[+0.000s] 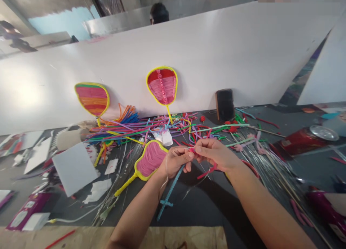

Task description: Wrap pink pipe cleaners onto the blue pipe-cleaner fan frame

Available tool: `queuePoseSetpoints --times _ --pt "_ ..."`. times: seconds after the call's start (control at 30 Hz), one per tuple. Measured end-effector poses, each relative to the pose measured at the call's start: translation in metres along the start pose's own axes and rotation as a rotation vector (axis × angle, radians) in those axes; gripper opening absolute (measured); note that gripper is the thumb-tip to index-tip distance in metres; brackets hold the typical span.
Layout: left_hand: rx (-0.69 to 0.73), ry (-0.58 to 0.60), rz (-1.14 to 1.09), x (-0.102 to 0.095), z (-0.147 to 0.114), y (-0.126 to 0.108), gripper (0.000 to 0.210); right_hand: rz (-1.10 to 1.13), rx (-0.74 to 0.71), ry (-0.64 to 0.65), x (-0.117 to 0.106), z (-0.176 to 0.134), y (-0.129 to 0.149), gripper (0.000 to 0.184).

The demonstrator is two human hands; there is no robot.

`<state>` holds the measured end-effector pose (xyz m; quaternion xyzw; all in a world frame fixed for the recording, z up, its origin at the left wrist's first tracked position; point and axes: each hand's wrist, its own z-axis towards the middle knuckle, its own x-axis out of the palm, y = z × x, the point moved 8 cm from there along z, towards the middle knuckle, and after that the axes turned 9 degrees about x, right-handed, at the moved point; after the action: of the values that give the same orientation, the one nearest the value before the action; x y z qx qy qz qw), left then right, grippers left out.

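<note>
- The left hand [177, 159] is curled, its thumb and fingertips pinching a small pink piece [192, 150].
- The right hand [213, 153] is curled too and grips the same piece from the other side, so the two sets of fingertips meet around it.
- The piece sits between the hands, above the black table [202, 220]; its exact shape is mostly hidden by the fingers.
- A twisted blue stem [175, 184] slants down from under the left fingers, a short crosspiece near its lower end.
- A pink strip [210, 170] shows just below the right hand; whether it joins the piece is unclear.
- Beside the left forearm lies a pink fan [150, 159] with a yellow rim and handle.
- Beyond the hands, a heap of stems [129, 128] in many colours spreads along the white panel [197, 54].
- Two more yellow-rimmed fans stand up against that panel: a striped fan [92, 98] on the left, a beaded fan [162, 87] near the middle.
- A phone [225, 105] leans there as well, right of the beaded fan.
- Thin wires [278, 184] and a red can [305, 141] lie to the right.
- A white card [75, 168] lies on the left, near a purple box [28, 213].
</note>
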<state>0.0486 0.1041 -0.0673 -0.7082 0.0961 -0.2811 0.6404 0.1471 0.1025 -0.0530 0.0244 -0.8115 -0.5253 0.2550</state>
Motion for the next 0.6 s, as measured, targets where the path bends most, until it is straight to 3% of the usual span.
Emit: queuePoseSetpoints --times 0.13,0.43,0.6 --pt "0.006 -0.014 0.004 0.0 0.0 0.0 0.036 -0.038 -0.006 -0.062 -0.001 0.0 0.001 0.029" --pt "-0.011 -0.019 -0.004 -0.001 0.0 0.004 0.038 0.007 0.049 -0.014 -0.003 0.003 -0.005 0.027" --pt "-0.033 -0.028 -0.014 0.0 0.001 0.004 0.038 -0.085 0.062 -0.078 -0.011 0.003 -0.006 0.024"
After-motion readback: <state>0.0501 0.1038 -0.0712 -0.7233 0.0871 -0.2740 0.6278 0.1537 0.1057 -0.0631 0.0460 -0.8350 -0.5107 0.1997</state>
